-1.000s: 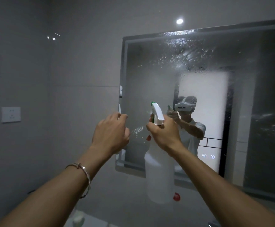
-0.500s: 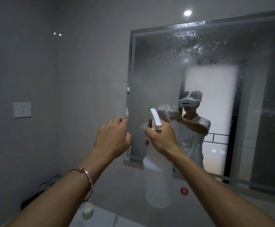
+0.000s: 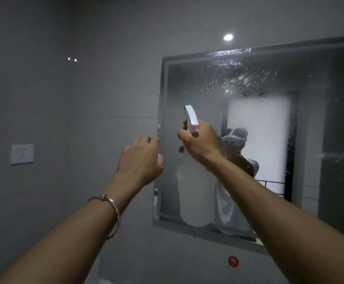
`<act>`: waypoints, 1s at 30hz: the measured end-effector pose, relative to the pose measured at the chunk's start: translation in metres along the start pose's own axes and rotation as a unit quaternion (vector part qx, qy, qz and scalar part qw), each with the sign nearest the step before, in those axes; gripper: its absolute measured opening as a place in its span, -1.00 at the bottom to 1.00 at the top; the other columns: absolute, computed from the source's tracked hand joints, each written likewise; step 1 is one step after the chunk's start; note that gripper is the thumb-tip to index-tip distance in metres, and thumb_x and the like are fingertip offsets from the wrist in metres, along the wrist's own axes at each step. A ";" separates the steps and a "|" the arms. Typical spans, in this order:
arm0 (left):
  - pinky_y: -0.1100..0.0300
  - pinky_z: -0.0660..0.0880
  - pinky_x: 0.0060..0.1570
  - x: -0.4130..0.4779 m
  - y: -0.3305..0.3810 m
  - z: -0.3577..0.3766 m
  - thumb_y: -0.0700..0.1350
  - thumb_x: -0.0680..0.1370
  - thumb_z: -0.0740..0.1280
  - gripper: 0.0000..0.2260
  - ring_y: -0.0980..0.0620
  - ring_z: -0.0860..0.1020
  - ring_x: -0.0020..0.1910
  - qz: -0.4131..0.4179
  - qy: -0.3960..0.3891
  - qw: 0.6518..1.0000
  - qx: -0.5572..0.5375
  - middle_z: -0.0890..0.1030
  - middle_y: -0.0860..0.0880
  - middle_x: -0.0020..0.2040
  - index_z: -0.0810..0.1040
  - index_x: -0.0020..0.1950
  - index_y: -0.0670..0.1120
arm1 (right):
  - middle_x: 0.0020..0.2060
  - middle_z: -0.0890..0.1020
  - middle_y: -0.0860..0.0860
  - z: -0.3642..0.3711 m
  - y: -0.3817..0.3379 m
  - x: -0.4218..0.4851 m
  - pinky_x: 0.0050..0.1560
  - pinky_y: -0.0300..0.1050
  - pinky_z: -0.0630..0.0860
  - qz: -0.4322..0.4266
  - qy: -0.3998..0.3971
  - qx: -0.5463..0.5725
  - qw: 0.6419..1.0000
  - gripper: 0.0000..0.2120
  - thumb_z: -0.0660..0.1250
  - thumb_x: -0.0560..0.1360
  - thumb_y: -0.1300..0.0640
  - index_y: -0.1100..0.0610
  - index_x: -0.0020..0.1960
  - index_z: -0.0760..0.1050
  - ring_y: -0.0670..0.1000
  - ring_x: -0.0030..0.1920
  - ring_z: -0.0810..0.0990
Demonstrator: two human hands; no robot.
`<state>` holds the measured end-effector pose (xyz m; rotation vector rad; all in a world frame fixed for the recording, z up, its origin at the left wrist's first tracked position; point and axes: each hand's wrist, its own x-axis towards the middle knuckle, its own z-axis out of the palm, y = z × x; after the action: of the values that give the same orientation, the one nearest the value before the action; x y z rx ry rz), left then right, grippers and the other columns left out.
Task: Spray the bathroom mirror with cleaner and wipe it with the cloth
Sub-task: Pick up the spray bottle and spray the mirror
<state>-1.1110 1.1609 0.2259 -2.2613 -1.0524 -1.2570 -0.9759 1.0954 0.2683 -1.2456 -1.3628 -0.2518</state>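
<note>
Holding the bottle (image 3: 195,198) upright before the mirror (image 3: 314,128), right grip (image 3: 200,142) curled round its neck; droplets (image 3: 228,78) fleck the upper glass; my left grip (image 3: 140,160) loosely curled by the mirror's edge

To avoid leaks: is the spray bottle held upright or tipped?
Upright: the right hand grips the spray bottle, trigger head on top, body hanging below.
</note>
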 end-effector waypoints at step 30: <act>0.00 0.49 0.03 -0.040 0.016 0.030 -0.08 0.52 0.17 -0.58 -0.14 0.49 0.10 -0.011 -0.052 0.998 -0.037 0.46 -0.14 0.26 0.32 0.38 -0.08 | -0.41 0.60 0.05 -0.006 0.061 -0.079 -0.35 0.13 0.60 0.108 -0.052 -0.087 0.989 -0.85 0.34 0.35 0.11 0.07 -0.36 0.42 0.10 -0.39 0.65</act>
<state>-1.0949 1.1507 0.1771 -2.4005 -1.0877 -1.2172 -0.9487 1.0756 0.1743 -1.5587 -1.3031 -0.1577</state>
